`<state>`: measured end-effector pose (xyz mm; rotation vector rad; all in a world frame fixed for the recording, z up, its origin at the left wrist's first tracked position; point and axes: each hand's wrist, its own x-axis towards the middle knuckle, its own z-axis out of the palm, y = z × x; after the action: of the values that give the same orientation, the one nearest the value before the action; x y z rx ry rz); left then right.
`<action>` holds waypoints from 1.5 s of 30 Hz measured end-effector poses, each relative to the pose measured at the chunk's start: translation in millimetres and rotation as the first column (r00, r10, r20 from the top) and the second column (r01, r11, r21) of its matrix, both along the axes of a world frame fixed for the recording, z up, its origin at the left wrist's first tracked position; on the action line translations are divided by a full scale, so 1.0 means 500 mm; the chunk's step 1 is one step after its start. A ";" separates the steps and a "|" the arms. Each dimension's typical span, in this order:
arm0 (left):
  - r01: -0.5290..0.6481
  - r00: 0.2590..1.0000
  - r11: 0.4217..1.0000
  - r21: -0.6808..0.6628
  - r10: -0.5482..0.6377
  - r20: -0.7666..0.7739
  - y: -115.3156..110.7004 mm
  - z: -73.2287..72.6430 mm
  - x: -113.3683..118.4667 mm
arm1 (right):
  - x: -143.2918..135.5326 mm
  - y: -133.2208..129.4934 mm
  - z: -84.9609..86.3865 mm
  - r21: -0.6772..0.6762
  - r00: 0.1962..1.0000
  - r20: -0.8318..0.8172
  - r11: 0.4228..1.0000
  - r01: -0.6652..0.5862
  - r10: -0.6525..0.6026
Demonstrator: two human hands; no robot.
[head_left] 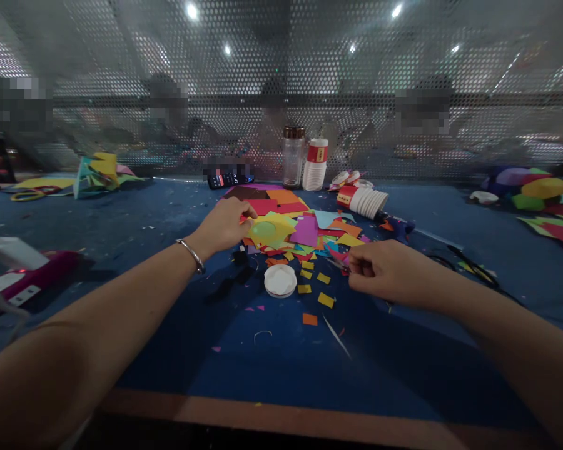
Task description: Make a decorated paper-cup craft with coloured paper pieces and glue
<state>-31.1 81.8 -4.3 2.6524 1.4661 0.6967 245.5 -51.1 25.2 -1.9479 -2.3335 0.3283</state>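
Observation:
My left hand (pixel 228 226), with a silver bangle at its wrist, reaches to the left edge of a yellow sheet of paper (pixel 281 226), its thumb and fingers bent together there. A pale green round patch shows on that sheet. My right hand (pixel 380 269) is closed around small scissors (pixel 340 266), whose thin blades point left toward the paper pile; most of the handle is hidden. Between the hands stands a white paper cup (pixel 280 281), seen from above. Several small yellow paper pieces (pixel 325 300) and an orange one (pixel 309 319) lie to its right.
Behind the pile stand a clear bottle (pixel 293 159) and stacked paper cups (pixel 314 165); another cup stack (pixel 363 201) lies on its side. A phone (pixel 229 176) leans at the back. A blue glue gun (pixel 398 228) is at right, a magenta power strip (pixel 32 278) at left. Perforated metal panel behind.

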 end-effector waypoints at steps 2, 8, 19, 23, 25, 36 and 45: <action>0.023 1.000 1.000 0.008 -0.023 -0.016 -0.001 0.000 0.007 | 0.002 0.002 0.003 0.059 1.000 -0.025 0.998 -0.011 0.013; 0.186 0.976 0.976 -0.109 -0.197 -0.096 -0.032 0.010 0.084 | 0.013 0.015 0.005 0.127 0.996 -0.086 0.991 0.035 -0.024; 0.150 0.975 0.918 -0.368 -0.200 -0.101 0.067 0.017 0.202 | 0.027 0.027 0.005 0.195 0.992 -0.104 0.977 0.089 -0.070; 0.147 0.989 0.913 -0.381 -0.139 0.049 0.083 0.003 0.203 | 0.025 0.027 0.008 0.184 0.993 -0.113 0.981 0.067 -0.047; 0.156 0.983 0.920 -0.359 -0.109 0.146 0.082 -0.005 0.200 | 0.025 0.026 0.007 0.199 0.990 -0.129 0.977 0.074 -0.049; 0.282 0.797 0.959 -0.025 -0.220 0.563 0.036 0.040 0.166 | 0.024 0.025 0.008 0.160 0.915 -0.381 0.965 0.209 -0.135; 0.399 0.443 0.849 -0.347 0.153 0.883 -0.080 0.049 0.138 | 0.007 0.023 -0.002 0.030 0.559 -0.821 0.968 0.248 -0.117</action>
<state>38.1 41.9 20.0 1.4573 0.8857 1.2093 249.0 -39.6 24.0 -1.4563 -1.4720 0.8121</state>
